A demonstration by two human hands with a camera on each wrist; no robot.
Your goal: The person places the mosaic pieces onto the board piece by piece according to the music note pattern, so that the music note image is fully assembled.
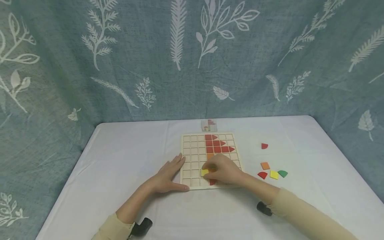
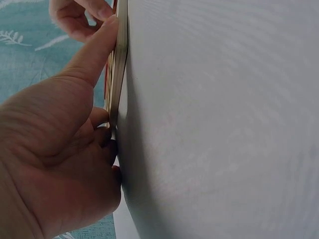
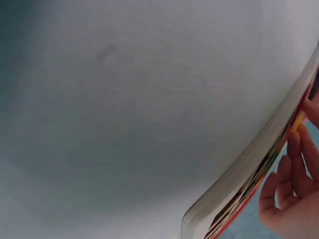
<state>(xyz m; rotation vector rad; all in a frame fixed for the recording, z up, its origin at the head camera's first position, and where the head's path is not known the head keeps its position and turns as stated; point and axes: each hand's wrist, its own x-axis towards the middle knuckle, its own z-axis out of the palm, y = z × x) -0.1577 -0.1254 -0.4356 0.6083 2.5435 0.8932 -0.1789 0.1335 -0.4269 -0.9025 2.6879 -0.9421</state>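
The left hand [image 1: 166,178], thumb spread from fingers, touches the grid board [image 1: 195,182] on the desk [image 1: 120,160]. The right hand [image 1: 225,170] has its grip pinched on a yellow square [image 1: 204,172] at the near rows; red pieces [image 1: 217,149] lie beyond.

Wooden grid board [image 1: 194,144]: pale, square, flat on table [image 1: 129,146]; left hand [image 1: 168,175] touches its left and near edges. Yellow square tile [image 1: 204,172]: pinched by right hand [image 1: 223,169] at a lower-middle cell, can't tell if seated. Red tiles [image 1: 213,149] sit in the top three rows, each row ending in a right-pointing triangle; orange tile [image 1: 210,156] just below.
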